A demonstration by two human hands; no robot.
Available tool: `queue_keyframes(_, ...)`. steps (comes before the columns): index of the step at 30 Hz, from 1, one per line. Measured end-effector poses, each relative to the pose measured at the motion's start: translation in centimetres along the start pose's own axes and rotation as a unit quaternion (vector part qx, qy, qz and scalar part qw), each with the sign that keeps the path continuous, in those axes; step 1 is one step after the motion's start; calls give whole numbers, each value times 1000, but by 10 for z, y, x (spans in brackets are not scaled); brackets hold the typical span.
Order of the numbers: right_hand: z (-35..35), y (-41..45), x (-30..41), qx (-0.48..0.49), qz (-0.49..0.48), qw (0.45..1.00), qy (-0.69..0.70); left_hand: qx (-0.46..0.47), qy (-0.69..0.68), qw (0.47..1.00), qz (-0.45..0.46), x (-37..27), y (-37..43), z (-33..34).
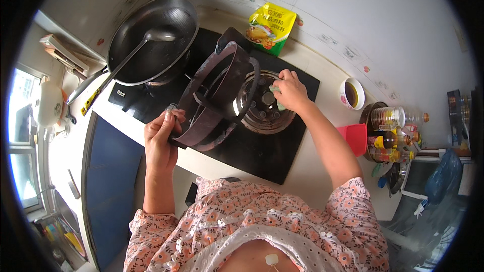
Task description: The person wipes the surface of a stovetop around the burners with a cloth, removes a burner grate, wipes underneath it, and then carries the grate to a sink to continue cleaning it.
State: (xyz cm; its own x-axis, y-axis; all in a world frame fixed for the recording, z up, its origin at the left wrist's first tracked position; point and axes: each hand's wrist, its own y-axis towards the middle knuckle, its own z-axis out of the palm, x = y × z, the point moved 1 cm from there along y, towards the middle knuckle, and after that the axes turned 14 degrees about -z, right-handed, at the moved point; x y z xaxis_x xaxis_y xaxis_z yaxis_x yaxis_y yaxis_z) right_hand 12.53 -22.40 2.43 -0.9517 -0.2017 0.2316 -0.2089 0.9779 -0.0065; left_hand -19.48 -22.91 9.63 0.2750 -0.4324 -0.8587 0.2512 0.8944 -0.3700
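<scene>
My left hand (pixel 163 132) grips the near left edge of a dark metal pot stand (pixel 211 94), a ring-shaped burner support, which is raised and tilted above the black glass gas hob (pixel 264 155). My right hand (pixel 292 90) presses a pale green cloth or pad (pixel 279 100) on the right side of the exposed round burner (pixel 268 117). The burner's metal tray looks stained brown. Part of the pad is hidden beneath my fingers. The stand covers the burner's left edge from view.
A wok (pixel 151 56) with a metal ladle (pixel 160 36) sits on the left burner, handles pointing left. Behind the hob stands a yellow seasoning pouch (pixel 271 28). To the right are a bowl of dark liquid (pixel 352 93), a red plastic container (pixel 354 138) and several bottles (pixel 389 138).
</scene>
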Motion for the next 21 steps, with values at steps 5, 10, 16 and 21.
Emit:
queue_keyframes(5, -9, 1, 13, 193, 38, 976, -90, 3, -2, 1000, 6, 0, 5, -7)
queue_keyframes(10, -15, 9, 20, 305, 88, 940, -125, 11, -4, 1000, 12, 3, 10, -6)
queue_keyframes(16, -15, 18, 17, 357, 54, 920, -152, 32, -7, 999, 16, 4, 13, -7)
queue_keyframes(21, -8, 17, 16, 347, 79, 925, -129, 21, -1, 1000, 17, 1, 8, -8)
